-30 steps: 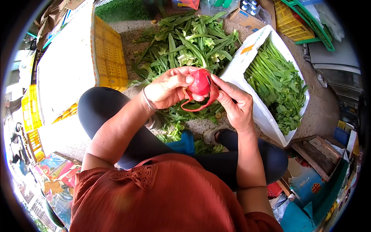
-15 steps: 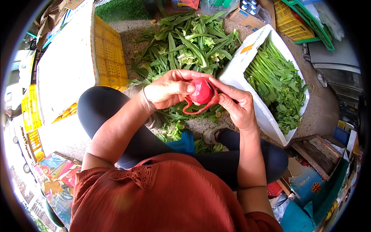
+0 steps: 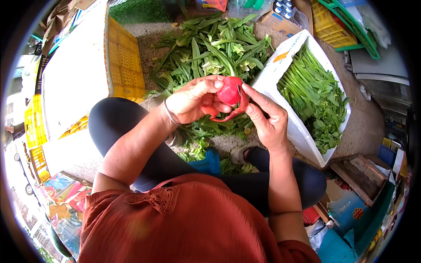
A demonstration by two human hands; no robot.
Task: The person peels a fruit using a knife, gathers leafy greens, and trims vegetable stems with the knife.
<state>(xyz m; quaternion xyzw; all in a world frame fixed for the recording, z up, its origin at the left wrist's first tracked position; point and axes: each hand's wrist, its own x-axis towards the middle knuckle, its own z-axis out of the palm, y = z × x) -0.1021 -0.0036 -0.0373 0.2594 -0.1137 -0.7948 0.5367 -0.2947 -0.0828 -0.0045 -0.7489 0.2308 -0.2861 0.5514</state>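
We hold the red round thing [image 3: 230,90] above the floor [image 3: 220,145], over the near edge of the leaf pile [image 3: 210,50]; our left hand [image 3: 195,98] grips it, probably for steadiness, while our right hand [image 3: 268,115] touches the hanging red strip [image 3: 240,108], its exact grasp unclear.

Red round thing [image 3: 228,90] sits in left hand [image 3: 190,100], thumb on its left edge. Right hand [image 3: 271,117] just right of red round thing, touching loose red peel [image 3: 234,115], which curls round near side. Beyond red round thing, big leaf pile [image 3: 219,50] on floor. Farther right, white box [image 3: 271,76] with green stems [image 3: 309,83]. Well left, yellow crate [image 3: 125,61].
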